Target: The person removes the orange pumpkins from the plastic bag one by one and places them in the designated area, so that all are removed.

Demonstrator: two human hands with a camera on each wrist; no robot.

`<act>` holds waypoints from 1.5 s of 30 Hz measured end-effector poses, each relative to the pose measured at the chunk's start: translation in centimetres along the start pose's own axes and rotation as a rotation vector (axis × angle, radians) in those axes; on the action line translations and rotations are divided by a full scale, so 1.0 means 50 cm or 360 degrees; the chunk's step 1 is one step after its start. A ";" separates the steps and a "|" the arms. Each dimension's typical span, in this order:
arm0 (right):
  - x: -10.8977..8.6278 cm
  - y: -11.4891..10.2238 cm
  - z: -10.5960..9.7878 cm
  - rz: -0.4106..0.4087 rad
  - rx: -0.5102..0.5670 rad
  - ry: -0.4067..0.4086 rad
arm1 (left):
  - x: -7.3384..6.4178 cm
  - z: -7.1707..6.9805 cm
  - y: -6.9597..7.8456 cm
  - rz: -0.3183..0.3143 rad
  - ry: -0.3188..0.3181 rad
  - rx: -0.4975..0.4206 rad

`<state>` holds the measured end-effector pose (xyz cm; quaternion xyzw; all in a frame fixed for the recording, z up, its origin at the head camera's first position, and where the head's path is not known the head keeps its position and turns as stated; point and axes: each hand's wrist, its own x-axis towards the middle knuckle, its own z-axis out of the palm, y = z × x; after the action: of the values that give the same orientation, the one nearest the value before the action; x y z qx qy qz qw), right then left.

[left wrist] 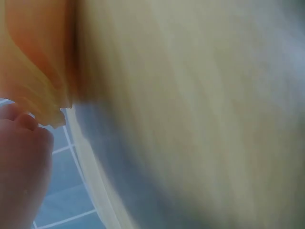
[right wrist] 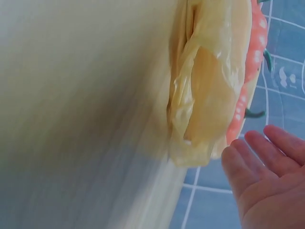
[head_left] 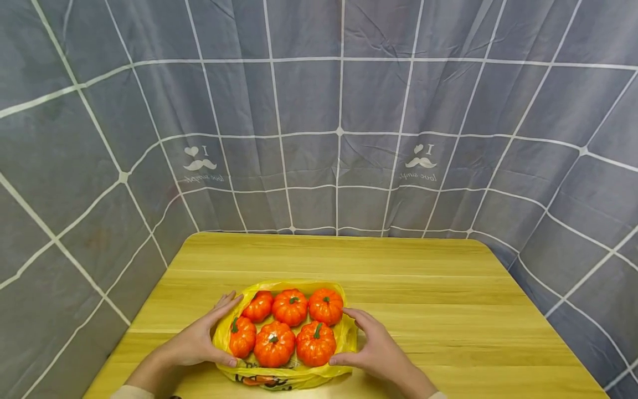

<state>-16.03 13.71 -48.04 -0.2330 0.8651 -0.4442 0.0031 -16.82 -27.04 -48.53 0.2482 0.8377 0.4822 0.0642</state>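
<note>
A yellow plastic bag (head_left: 351, 335), its mouth spread wide, lies on the table with several small orange pumpkins (head_left: 274, 344) in two rows inside. At its left side, my left hand (head_left: 201, 338) rests with its fingers along the bag's edge and its thumb over the front rim. On the other side is my right hand (head_left: 376, 346), fingers by the back right edge and thumb near the front right pumpkin. The right wrist view shows those fingers (right wrist: 262, 155) straight beside the bag. Blurred plastic (left wrist: 33, 90) meets the left fingertips in the left wrist view.
The wooden table (head_left: 448, 299) extends behind the bag and to the right. A grey curtain (head_left: 309, 100) with white grid lines hangs around its back and sides. Dark printing marks the bag's front.
</note>
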 end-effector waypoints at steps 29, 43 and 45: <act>0.019 -0.014 0.064 0.0052 -0.0058 -0.0042 | 0.010 -0.002 0.019 -0.0075 -0.0101 0.0040; 0.020 -0.016 0.072 0.0010 -0.0094 -0.0046 | 0.004 -0.002 0.024 -0.0153 -0.0097 0.0052; 0.019 -0.017 0.072 0.0003 -0.0107 -0.0034 | 0.004 -0.002 0.024 -0.0149 -0.0097 0.0062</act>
<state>-15.77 10.16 -49.35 -0.2369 0.8797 -0.4123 0.0048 -16.61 -26.52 -47.46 0.2245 0.8553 0.4544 0.1075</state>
